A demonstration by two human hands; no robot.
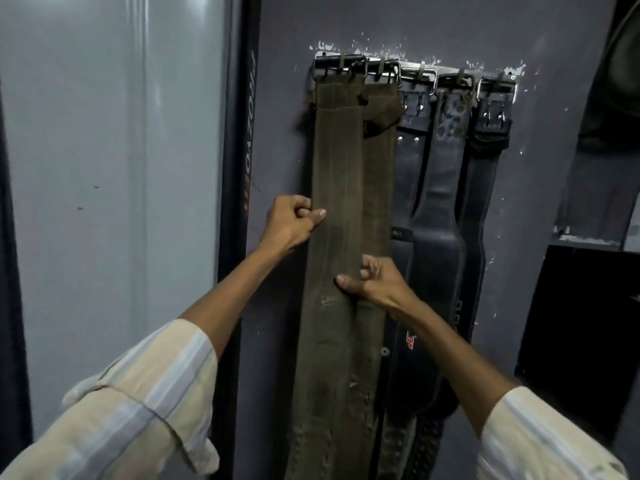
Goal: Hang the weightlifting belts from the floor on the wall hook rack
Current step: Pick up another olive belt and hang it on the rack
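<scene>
- I have both hands up on the front olive canvas belt [341, 202], which hangs from the wall hook rack [415, 72] by its metal buckle at the leftmost hooks.
- My left hand [291, 225] is loosely curled at the belt's left edge, thumb laid flat on the webbing; whether the fingers behind pinch the edge, I cannot tell.
- My right hand [372, 282] sits lower at the belt's right edge, thumb pressed on the front face, fingers curled and not closed round anything I can see.
- I judge this hold is meant to square the belt: one hand on each edge, at staggered heights, so it hangs straight and flat against the wall.
- Count on the rack: two olive canvas belts, the second olive belt [379, 188] partly behind the first, and what I read as three black leather belts [440, 216] to the right, overlapping each other.
- Five belts in all, each hung by its buckle from the top.
- The floor is out of view, so I cannot say whether any belts remain there.
</scene>
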